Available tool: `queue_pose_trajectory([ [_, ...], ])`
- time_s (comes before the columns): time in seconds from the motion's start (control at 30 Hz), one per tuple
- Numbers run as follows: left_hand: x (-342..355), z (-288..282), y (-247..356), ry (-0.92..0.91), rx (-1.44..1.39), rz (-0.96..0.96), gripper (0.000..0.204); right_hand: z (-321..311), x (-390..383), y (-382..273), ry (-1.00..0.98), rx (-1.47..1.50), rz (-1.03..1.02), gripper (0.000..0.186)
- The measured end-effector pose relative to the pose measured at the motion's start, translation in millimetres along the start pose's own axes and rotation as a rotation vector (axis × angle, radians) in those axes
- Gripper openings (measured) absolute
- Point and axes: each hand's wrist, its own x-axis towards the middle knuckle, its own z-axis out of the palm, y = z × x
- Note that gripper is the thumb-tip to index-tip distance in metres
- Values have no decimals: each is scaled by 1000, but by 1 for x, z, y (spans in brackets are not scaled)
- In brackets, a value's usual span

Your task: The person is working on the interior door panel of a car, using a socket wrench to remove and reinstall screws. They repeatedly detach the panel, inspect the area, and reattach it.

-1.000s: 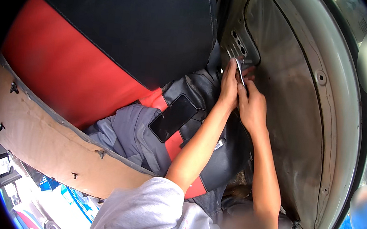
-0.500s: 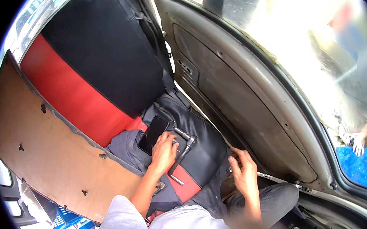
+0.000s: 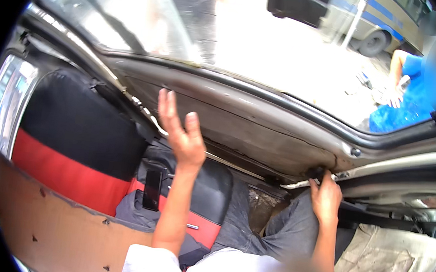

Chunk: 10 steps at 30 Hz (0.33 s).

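Note:
My left hand (image 3: 182, 135) is raised in front of the bare grey-brown door panel (image 3: 250, 134), fingers stretched upward and thumb apart, holding nothing. My right hand (image 3: 325, 198) is at the panel's lower right corner, fingers bent around or against a small dark part (image 3: 316, 173); what it grips is not clear. Below my left hand, a black phone (image 3: 152, 190) lies on grey cloth (image 3: 133, 209) on the black and red seat (image 3: 212, 188). My left forearm covers most of a cranked socket wrench, leaving its metal end (image 3: 193, 227) visible.
A brown trim board (image 3: 75, 227) with dark clips leans at the left, before the red and black seat back (image 3: 77, 158). Beige cloth (image 3: 374, 264) lies at the right. Outside the window opening are a person in blue (image 3: 405, 102) and a bus (image 3: 383, 26).
My left hand has lifted from beside the phone and wrench up toward the door panel. My right hand has moved right to the panel's corner. The view has turned rightward.

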Motion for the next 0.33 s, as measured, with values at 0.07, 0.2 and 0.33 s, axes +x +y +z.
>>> queue_pose_trajectory([
  [0.07,26,37,7,65,-23,115,54,13,8,6,-65,5,-57,28],
  [0.2,31,83,9,153,84,99,61,28,26,13,-141,-99,-250,22],
  [0.33,33,92,-8,169,48,148,64,41,51,8,-306,-261,-380,25],
])
